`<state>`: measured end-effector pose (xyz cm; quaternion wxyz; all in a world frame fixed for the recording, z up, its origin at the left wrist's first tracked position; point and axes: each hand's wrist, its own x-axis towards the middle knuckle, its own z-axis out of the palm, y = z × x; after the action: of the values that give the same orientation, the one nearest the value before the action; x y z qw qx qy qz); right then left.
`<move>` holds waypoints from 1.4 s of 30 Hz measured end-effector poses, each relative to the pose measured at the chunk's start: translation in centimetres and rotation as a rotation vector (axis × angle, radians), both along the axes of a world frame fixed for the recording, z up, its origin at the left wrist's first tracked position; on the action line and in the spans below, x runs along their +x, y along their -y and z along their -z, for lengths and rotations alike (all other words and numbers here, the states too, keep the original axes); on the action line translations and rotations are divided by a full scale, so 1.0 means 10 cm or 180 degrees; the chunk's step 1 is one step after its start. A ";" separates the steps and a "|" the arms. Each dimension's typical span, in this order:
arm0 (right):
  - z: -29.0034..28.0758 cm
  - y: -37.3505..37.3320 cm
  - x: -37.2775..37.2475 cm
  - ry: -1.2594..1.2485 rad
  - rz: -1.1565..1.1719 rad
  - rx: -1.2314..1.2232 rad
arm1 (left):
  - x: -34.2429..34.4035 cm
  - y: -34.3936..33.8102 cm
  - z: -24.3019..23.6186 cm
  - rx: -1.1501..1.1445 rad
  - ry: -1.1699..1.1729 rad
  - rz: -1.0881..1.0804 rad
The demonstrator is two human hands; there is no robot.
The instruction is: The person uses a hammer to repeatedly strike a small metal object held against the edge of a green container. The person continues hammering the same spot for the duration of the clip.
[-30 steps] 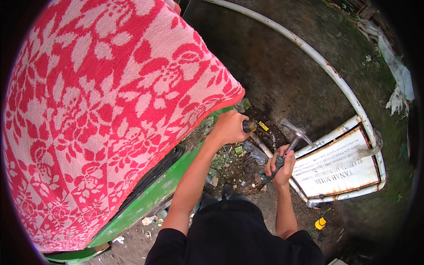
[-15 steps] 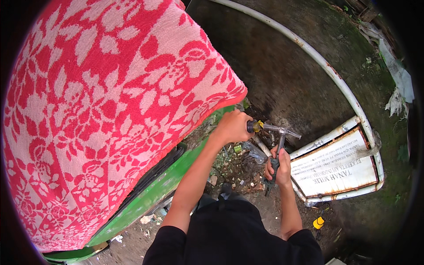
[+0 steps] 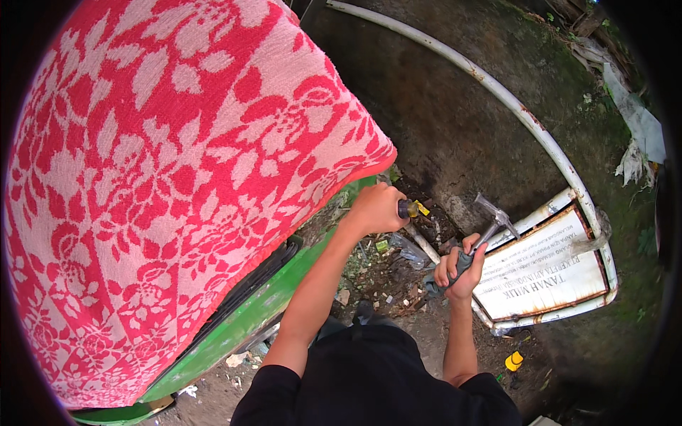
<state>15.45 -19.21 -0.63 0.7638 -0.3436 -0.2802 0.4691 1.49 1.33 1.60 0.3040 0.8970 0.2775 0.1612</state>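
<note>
In my left hand (image 3: pixel 380 208), fingers wrapped tight, is a tool with a black-and-yellow handle (image 3: pixel 405 209). Its butt sticks out to the right of my fist, and the rest is hidden by the hand and the draped cloth, so its kind does not show. My right hand (image 3: pixel 463 268) grips a hammer (image 3: pixel 496 217) by its dark grey-green handle. The hammer tilts up and to the right, its bare metal head apart from the handle butt. The left fist is beside the corner of a red-and-pink floral cloth (image 3: pixel 213 163).
Under the cloth is a green painted body (image 3: pixel 249 312). A bent white pipe (image 3: pixel 522 113) frames a rusty-edged white sign (image 3: pixel 543 277) at right. Rubble and plastic scraps (image 3: pixel 408 248) litter the ground, with a yellow piece (image 3: pixel 513 361) near the lower right.
My right hand has swung the hammer right and away from the black-and-yellow handle, tilting it. The left hand keeps its hold in nearly the same place.
</note>
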 end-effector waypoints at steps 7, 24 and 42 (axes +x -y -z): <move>-0.01 0.05 0.07 0.0412 -0.0089 -0.0356 | 0.00 -0.03 0.06 0.0050 0.0036 0.0049; 0.10 0.00 0.06 0.0836 -0.0580 -0.0962 | 0.04 -0.02 0.02 -0.0150 -0.0034 0.0009; 0.14 0.11 0.00 0.0325 -0.0250 -0.0629 | 0.10 0.11 0.13 0.0423 -0.0412 0.0260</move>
<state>15.44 -20.30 -2.07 0.6920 -0.4294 -0.2844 0.5059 2.48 0.23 0.27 0.2317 0.9343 0.2484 0.1084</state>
